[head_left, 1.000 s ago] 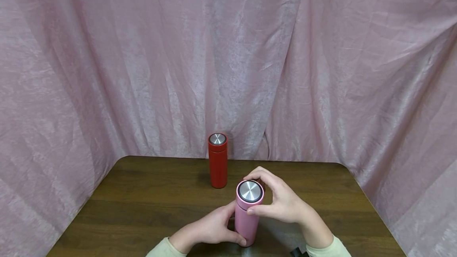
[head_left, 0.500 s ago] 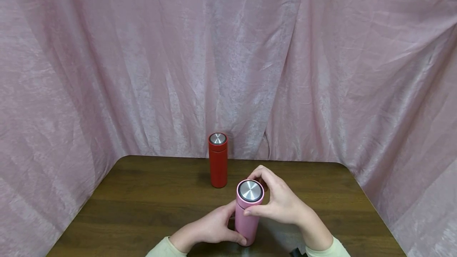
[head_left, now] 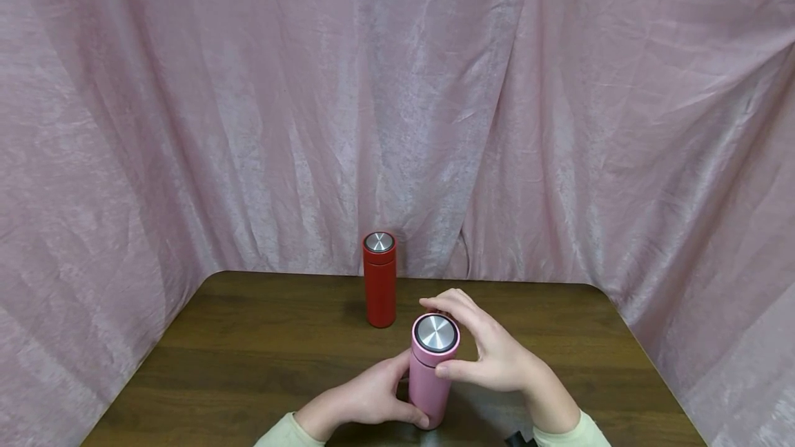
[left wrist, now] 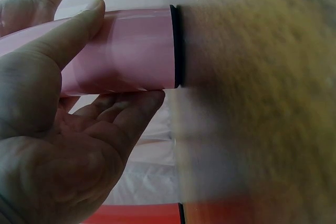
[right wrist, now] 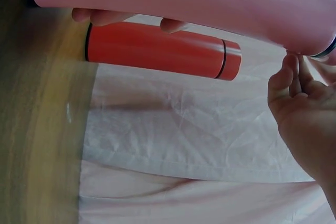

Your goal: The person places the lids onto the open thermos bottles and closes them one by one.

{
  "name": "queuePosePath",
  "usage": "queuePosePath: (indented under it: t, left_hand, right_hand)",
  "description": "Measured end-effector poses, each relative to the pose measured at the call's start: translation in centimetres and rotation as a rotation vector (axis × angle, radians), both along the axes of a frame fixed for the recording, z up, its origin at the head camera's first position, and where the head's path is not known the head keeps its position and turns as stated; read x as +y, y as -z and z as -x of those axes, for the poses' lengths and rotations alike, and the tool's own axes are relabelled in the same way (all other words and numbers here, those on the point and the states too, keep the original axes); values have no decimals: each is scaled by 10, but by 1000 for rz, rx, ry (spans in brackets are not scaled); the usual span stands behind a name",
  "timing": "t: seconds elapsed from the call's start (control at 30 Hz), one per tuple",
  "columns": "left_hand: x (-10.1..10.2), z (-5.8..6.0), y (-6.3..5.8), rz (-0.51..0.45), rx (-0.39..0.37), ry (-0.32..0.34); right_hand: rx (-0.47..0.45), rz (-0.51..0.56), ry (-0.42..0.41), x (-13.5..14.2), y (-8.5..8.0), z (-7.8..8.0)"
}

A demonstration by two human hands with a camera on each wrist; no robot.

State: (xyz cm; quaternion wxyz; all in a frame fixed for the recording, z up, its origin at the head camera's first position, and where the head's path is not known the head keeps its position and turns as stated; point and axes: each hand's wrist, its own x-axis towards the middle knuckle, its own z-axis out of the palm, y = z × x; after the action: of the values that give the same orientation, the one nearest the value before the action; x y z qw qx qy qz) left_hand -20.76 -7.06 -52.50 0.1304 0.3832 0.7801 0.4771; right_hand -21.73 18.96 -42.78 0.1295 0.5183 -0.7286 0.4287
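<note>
A pink thermos bottle point(head_left: 430, 388) with a shiny steel disc on its lid point(head_left: 436, 333) stands upright on the wooden table. My left hand point(head_left: 373, 392) grips its lower body, thumb in front and fingers behind, as the left wrist view also shows. Around the lid end curls my right hand point(head_left: 491, 350): its thumb lies at the near side by the seam, and its fingers reach behind the lid. In the right wrist view those fingertips point(right wrist: 292, 65) meet the bottle close to the dark seam. Behind, a red thermos bottle point(head_left: 379, 288) stands upright, untouched.
The brown table point(head_left: 261, 336) has rounded far corners. A pink curtain point(head_left: 298, 123) hangs just past its back edge and along both sides. A small black object point(head_left: 517, 439) shows beside the right sleeve point(head_left: 571, 433) at the bottom.
My right thumb slid left along the near side, then back right, while the fingers behind the lid shifted left. The left hand and both bottles stayed in place.
</note>
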Motion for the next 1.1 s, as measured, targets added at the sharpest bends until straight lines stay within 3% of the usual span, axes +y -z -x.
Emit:
queuePosePath:
  t: [0.13,0.27,0.47,0.77,1.1]
  left_hand:
    - [0,-1,0,6,-6,-6]
    - [0,-1,0,5,-7,-5]
    - [0,0,0,1,-10,-3]
    - [-1,0,1,-9,-12,4]
    - [0,0,0,-13,-15,8]
  right_hand:
    - [-9,20,-78,2,2,4]
    - [-43,24,-106,3,2,4]
    - [-73,10,-96,3,0,2]
    - [-37,28,-69,2,1,5]
    - [-66,27,12,1,-1,2]
